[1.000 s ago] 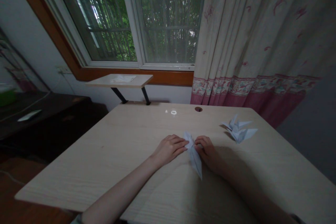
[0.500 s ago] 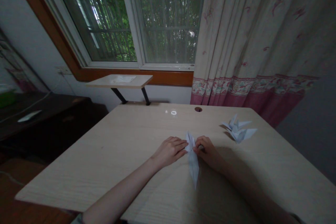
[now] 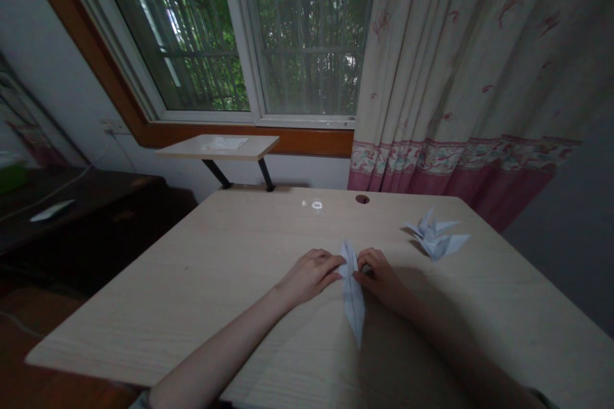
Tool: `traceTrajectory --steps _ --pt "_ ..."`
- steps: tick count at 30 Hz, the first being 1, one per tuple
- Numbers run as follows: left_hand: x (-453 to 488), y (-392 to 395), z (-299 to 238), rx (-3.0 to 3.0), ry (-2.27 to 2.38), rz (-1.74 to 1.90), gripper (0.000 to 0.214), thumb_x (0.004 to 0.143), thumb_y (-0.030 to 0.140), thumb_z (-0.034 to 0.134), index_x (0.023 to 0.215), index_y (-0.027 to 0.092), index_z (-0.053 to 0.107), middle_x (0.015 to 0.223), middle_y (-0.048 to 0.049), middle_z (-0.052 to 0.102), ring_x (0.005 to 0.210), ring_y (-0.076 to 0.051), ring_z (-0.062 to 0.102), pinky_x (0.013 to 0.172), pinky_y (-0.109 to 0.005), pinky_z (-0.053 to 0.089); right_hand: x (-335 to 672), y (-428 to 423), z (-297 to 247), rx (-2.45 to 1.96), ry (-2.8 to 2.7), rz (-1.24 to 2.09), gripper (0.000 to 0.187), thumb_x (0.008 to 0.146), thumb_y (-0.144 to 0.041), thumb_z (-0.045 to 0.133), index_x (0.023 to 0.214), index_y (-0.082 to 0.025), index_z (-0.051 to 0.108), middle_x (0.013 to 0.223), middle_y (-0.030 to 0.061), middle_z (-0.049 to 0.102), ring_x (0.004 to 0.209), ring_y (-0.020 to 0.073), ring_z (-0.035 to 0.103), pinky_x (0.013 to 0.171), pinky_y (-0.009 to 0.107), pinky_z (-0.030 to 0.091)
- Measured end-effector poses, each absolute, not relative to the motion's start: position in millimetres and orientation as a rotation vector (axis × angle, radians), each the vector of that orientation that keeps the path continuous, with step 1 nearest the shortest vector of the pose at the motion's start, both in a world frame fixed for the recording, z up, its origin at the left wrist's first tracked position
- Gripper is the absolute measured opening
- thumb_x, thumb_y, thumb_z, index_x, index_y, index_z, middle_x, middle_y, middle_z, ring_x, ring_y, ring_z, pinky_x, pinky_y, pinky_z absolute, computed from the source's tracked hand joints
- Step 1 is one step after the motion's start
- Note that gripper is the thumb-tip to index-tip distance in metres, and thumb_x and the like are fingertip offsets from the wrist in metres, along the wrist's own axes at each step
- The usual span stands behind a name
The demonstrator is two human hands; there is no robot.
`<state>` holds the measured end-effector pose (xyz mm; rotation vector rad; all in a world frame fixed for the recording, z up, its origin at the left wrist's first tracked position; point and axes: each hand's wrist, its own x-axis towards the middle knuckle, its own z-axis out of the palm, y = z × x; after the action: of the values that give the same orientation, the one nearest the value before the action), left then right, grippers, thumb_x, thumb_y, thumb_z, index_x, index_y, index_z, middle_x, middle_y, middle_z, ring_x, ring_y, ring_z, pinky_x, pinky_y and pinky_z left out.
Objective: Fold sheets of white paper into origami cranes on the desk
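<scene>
Pinching white folded paper by opposite edges, with left hand and right hand; located at the middle of the table. Apparently at a shaping fold, calling for matched pinching pressure. Set farther right: folded paper figures. Mounted rear left: raised shelf.

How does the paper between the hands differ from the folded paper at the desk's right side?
The paper between the hands is long and narrow; the folded paper at right spreads into several points. The left hand and right hand touch the former; the latter sits on the desk, apart from both hands. Both are pale and folded.
</scene>
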<state>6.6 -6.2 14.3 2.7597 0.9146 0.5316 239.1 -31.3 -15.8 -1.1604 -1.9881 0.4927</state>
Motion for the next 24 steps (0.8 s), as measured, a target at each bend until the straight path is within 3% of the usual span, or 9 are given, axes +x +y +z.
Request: traceTrajectory --steps 14,19,24 --pt "8.3 -6.0 12.9 2.834 0.833 0.510 0.036 0.102 0.039 0.044 0.136 0.030 0.050 0.120 -0.0056 0.062 0.111 -0.022 0.056 0.096 -0.037 0.046 238.5 -31.2 -15.4 -1.153 -1.946 0.540 0.007 0.081 -0.017 0.051 0.079 -0.023 0.049 0.087 0.0036 0.057 0.087 0.0221 0.052 0.080 0.038 0.044" --pt "7.1 -3.9 8.7 2.870 0.829 0.511 0.042 0.100 0.039 0.047 0.143 0.036 0.044 0.125 -0.0065 0.057 0.113 -0.023 0.054 0.097 -0.040 0.045 238.0 -32.3 -13.2 -1.140 -1.939 0.575 0.009 0.089 -0.022 0.046 0.081 -0.023 0.050 0.089 0.0043 0.058 0.089 0.0220 0.052 0.082 0.038 0.044" --pt "6.1 -3.1 5.5 2.845 0.812 0.534 0.041 0.101 0.035 0.046 0.141 0.034 0.046 0.127 -0.0075 0.056 0.115 -0.024 0.052 0.098 -0.042 0.045 238.6 -32.3 -14.0 -1.132 -1.948 0.540 0.007 0.087 -0.025 0.053 0.080 -0.023 0.051 0.088 0.0039 0.059 0.088 0.0217 0.053 0.082 0.038 0.045"
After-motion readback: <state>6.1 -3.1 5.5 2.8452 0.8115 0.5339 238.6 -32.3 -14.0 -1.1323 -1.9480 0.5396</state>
